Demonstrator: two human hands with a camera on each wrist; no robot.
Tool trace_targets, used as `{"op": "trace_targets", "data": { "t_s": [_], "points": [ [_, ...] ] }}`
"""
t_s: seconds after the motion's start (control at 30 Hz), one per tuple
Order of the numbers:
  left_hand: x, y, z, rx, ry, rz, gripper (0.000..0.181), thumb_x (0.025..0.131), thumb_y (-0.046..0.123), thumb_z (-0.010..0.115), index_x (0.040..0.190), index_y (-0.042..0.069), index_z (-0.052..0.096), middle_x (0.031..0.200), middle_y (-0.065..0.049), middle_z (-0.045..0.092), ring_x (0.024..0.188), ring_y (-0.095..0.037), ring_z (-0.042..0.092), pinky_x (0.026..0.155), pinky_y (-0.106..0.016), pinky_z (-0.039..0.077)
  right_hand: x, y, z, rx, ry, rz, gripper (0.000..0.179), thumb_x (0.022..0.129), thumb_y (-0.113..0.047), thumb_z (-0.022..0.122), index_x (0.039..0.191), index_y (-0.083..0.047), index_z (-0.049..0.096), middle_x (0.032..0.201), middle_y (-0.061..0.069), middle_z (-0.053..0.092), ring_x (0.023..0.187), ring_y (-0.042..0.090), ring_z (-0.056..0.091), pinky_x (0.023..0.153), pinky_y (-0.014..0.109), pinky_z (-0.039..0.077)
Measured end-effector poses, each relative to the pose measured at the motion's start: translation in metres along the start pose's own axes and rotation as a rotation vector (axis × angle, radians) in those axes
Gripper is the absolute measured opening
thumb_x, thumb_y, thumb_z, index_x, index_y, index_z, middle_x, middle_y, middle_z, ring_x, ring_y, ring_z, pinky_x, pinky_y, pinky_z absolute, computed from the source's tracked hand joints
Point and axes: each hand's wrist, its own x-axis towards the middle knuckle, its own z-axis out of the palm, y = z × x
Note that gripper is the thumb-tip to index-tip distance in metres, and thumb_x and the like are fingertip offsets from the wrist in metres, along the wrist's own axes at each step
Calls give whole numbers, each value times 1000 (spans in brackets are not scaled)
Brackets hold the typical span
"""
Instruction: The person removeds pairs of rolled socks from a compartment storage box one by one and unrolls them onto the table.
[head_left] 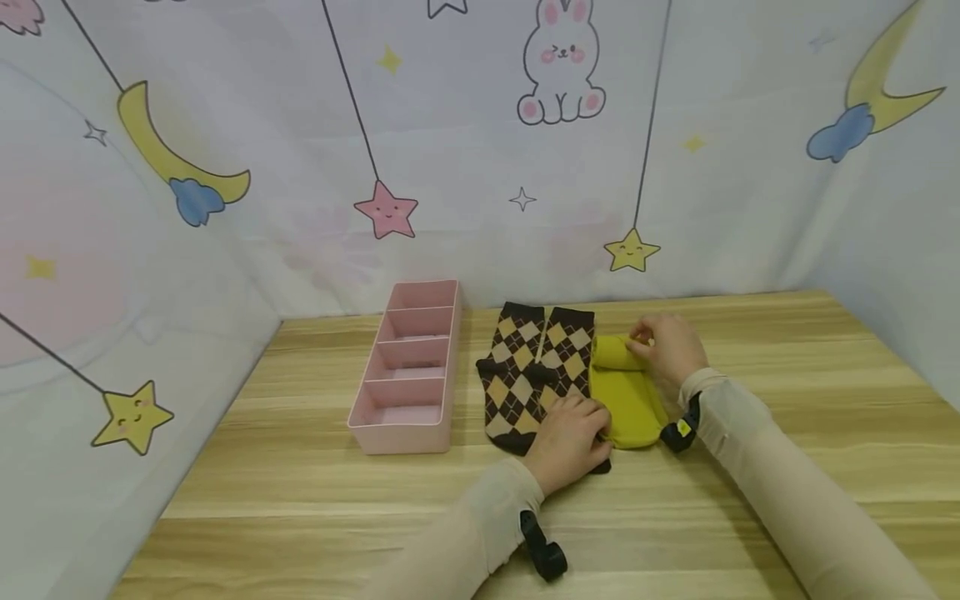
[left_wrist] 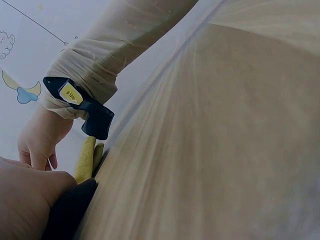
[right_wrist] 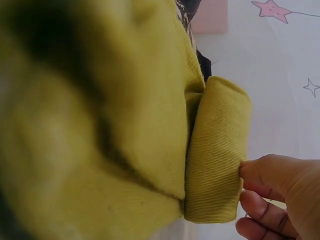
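A yellow sock (head_left: 628,408) lies on the table with its far end rolled into a thick tube (right_wrist: 217,155). My right hand (head_left: 671,350) pinches the right end of that roll between thumb and fingers, as the right wrist view shows. A pair of brown argyle socks (head_left: 517,400) is laid flat to the left, side by side. My left hand (head_left: 568,442) rests over the near part of the right argyle sock, fingertips at the yellow sock's left edge. Dark fabric (left_wrist: 70,210) of that sock shows under the left hand in the left wrist view.
Left of the socks stands a pink organizer box (head_left: 401,439) divided into several compartments in a row. The wooden table (head_left: 285,483) meets a printed fabric backdrop (head_left: 480,167) behind and at both sides. Black camera straps (head_left: 540,546) hang from both sleeved wrists.
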Motion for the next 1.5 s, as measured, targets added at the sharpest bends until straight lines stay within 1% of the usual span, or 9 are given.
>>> {"op": "trace_targets", "data": {
  "t_s": [0.17,0.4,0.6,0.67,0.77,0.97,1.17,1.37,1.5],
  "points": [
    [0,0,2,-7,9,4,11,86,30,69,85,22,61,100,9,66,92,-10,56,87,-25,45,-1,1,0,21,-19,-8,17,92,-16,63,100,-2,69,94,17,69,91,34,59,80,50,47],
    [0,1,0,-13,3,-3,11,86,30,69,85,22,61,101,10,66,94,-10,56,87,-25,44,-2,5,-1,45,-50,-19,24,94,-18,60,109,0,66,102,20,70,94,37,64,84,52,50],
    [0,1,-3,-13,-4,-8,11,87,30,69,85,22,61,102,9,66,94,-10,56,88,-25,44,-2,8,-3,58,-82,-54,25,91,-21,63,104,0,66,107,23,68,100,41,63,88,55,48],
    [0,1,-3,-13,-7,-9,11,87,30,69,85,22,61,103,9,66,95,-10,56,88,-25,44,-1,9,-3,54,-100,-67,26,88,-21,65,104,0,67,110,24,68,102,42,62,90,56,47],
    [0,1,-3,-9,-12,-10,12,87,31,68,85,23,60,103,9,66,95,-10,56,88,-25,44,0,10,-1,32,-131,-78,31,85,-20,69,108,0,68,114,24,66,106,43,59,94,57,44],
    [0,1,-3,-1,-16,-7,13,87,31,68,83,22,59,102,9,66,94,-10,56,88,-25,44,3,7,2,-30,-177,-55,38,85,-18,71,118,-1,64,123,23,62,116,44,53,102,58,38],
    [0,1,-2,3,-16,0,14,87,31,68,83,22,58,103,9,66,94,-10,56,88,-24,44,7,7,3,-37,-184,-66,38,87,-16,69,120,0,62,122,23,63,115,43,54,101,58,40],
    [0,0,1,-1,-15,-1,14,87,31,68,85,22,58,102,9,65,94,-9,55,87,-23,43,8,11,3,-15,-181,-58,37,90,-16,61,124,-1,61,121,22,64,114,44,55,99,59,41],
    [0,0,0,-4,1,4,15,86,30,69,92,21,59,102,8,63,97,-10,56,94,-25,44,8,13,0,-18,-164,-89,36,90,-15,59,123,-1,62,117,22,66,107,41,60,93,56,46]
  ]
}}
